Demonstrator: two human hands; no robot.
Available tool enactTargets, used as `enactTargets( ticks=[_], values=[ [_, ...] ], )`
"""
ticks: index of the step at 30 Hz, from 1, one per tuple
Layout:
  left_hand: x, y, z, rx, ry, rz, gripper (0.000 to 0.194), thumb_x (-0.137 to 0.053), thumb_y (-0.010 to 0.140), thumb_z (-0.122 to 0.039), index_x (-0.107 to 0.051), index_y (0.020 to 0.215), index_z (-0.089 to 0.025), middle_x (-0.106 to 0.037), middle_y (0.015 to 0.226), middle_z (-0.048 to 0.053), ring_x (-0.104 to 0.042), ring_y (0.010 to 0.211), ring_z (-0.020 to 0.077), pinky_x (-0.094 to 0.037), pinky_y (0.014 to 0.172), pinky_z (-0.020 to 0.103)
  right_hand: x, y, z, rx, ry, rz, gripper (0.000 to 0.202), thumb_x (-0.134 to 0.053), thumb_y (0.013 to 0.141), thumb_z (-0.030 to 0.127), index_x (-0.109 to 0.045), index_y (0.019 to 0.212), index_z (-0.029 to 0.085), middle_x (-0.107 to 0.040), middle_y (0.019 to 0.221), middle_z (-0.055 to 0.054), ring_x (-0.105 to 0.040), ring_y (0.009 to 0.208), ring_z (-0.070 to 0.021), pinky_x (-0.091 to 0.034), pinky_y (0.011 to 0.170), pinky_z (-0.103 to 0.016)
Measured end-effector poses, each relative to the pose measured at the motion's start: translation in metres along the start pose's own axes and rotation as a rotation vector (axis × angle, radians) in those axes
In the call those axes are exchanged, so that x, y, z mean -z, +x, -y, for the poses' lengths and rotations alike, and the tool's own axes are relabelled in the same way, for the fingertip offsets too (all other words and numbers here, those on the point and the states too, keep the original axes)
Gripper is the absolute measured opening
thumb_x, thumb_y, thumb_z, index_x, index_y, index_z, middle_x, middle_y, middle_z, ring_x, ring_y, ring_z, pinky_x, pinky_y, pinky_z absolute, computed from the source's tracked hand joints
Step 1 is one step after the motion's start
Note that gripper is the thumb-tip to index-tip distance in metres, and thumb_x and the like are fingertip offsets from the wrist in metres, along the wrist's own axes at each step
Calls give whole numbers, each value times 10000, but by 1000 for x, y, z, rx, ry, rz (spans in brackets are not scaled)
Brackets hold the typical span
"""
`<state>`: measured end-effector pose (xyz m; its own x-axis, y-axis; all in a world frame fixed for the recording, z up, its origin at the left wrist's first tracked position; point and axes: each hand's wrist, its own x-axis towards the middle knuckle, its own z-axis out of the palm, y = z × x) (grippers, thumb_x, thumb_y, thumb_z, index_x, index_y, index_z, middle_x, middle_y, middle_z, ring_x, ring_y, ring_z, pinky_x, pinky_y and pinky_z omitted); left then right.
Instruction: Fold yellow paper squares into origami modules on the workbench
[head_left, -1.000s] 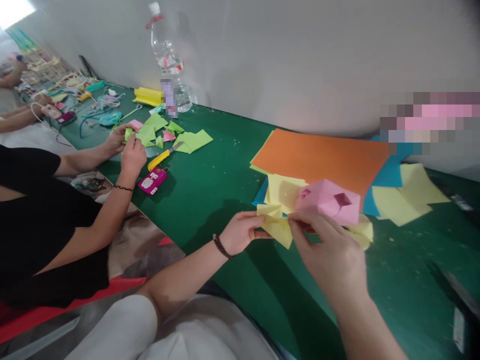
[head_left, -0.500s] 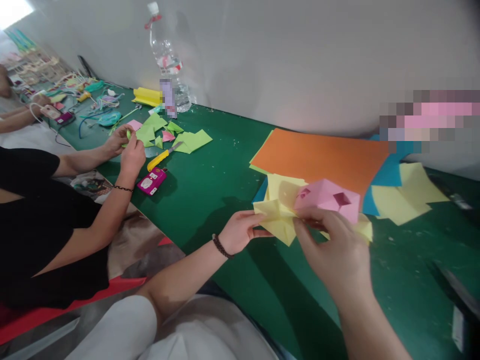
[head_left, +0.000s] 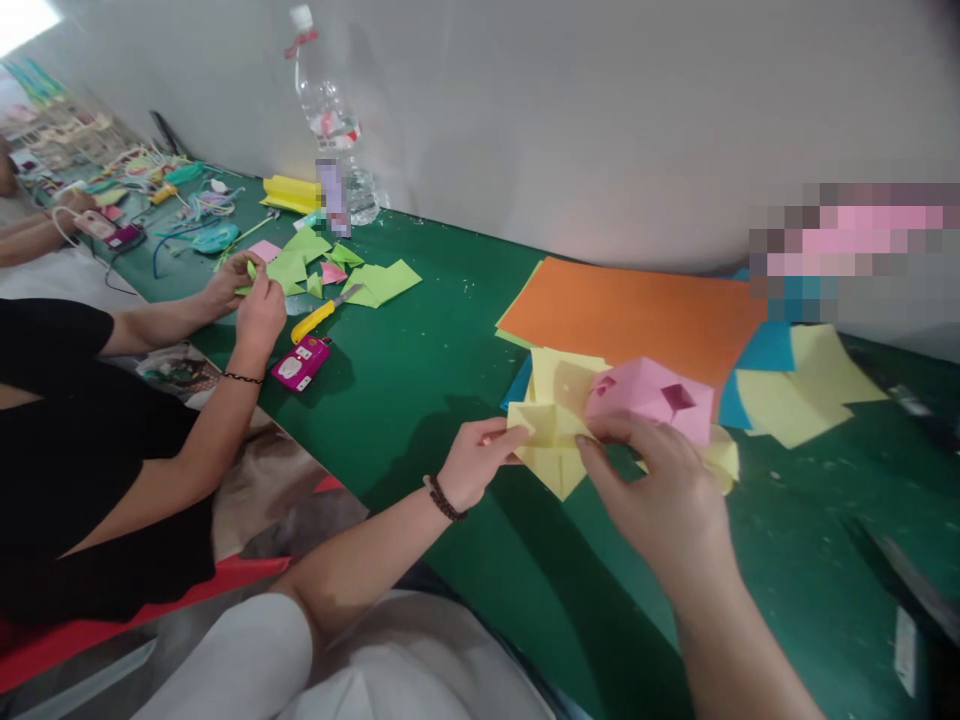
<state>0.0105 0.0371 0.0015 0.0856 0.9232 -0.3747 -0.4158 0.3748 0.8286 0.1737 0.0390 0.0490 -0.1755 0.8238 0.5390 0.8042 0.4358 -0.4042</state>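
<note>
A folded piece of yellow paper (head_left: 553, 450) is held above the green table, with creases across it and a point toward me. My left hand (head_left: 480, 462) pinches its left edge between thumb and fingers. The thumb and forefinger of my right hand (head_left: 667, 490) grip its right edge. Just behind my right hand sits a pink folded paper shape (head_left: 652, 395) with diamond-shaped openings. More yellow paper (head_left: 566, 372) lies behind the held piece, partly hidden by it.
Orange sheets (head_left: 637, 310) lie at the back, with blue (head_left: 769, 347) and yellow sheets (head_left: 806, 390) to their right. At left a person's hands (head_left: 259, 300) fold green paper near a yellow cutter (head_left: 313, 322), a purple box (head_left: 301, 362) and a plastic bottle (head_left: 334, 120).
The held yellow paper has been turned slightly and its folded face now looks flatter and squarer. Both my hands remain on its edges, my right hand slightly further left.
</note>
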Motion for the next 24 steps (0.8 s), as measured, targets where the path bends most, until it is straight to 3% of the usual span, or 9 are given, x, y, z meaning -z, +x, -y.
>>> enactTargets(
  ticks=[3,9,16,24],
  values=[
    [1,0,1,-34,36,-25,402,-781,640,-496,-692,707,-110,-643,695,47,-623,721,151,-520,671,265,0,0,-1,-15,-10,23,56,-559,840,265,-579,799,233,-653,726,-13,-616,710,-193,-440,635,-321],
    [2,-1,0,-59,96,-23,378,-753,682,-478,-700,759,-112,-658,745,58,-629,728,154,-522,631,247,-4,-1,0,98,-5,7,85,-547,857,267,-612,888,222,-649,707,-15,-612,693,-191,-462,700,-344],
    [2,1,1,-108,117,-40,364,-748,680,-467,-676,734,-114,-649,737,50,-627,686,150,-563,594,263,-4,-4,3,57,-70,-11,129,-548,865,293,-615,799,206,-645,682,-23,-597,667,-187,-441,665,-324],
    [3,-1,0,-196,229,-80,261,-710,728,-381,-660,744,-125,-604,707,30,-580,649,117,-548,527,200,-4,-2,3,58,-49,-13,102,-557,867,278,-617,838,201,-622,664,-7,-582,626,-163,-440,629,-295]
  ],
)
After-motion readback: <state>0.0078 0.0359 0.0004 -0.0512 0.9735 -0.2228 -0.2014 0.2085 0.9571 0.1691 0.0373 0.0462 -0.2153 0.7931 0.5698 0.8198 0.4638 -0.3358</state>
